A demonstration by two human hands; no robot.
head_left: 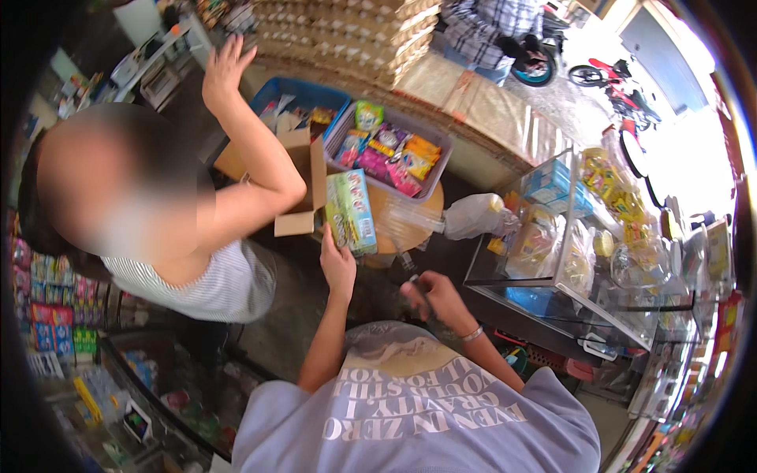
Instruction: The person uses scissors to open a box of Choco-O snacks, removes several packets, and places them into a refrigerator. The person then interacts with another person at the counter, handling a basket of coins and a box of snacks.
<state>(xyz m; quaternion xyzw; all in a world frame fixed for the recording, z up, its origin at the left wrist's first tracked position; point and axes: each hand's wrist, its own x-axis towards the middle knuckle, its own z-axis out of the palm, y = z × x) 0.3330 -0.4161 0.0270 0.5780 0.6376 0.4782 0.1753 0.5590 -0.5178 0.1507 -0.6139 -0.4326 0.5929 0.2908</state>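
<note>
My left hand (pixel 337 260) is closed on the lower end of a green and yellow carton (pixel 351 209), thumb along its edge. My right hand (pixel 445 301) is wrapped round a slim, dark cutter (pixel 411 270), its narrow tip pointing up toward the carton but apart from it. Just left of the carton stands an open brown cardboard box (pixel 301 223) with its flaps up. Beyond the carton, a pale purple basket (pixel 432 189) holds several colourful packets. A round wooden stool top (pixel 386 251) shows beneath the basket, with clear plastic wrap lying over it.
At the left, a co-worker (pixel 189 276) in a striped top raises an arm near the brown box. A blue bin (pixel 335 98) and stacked egg trays (pixel 339 39) stand behind. On the right is a glass display case (pixel 552 288) with bagged goods. Someone in plaid (pixel 493 27) is beyond the counter (pixel 473 98).
</note>
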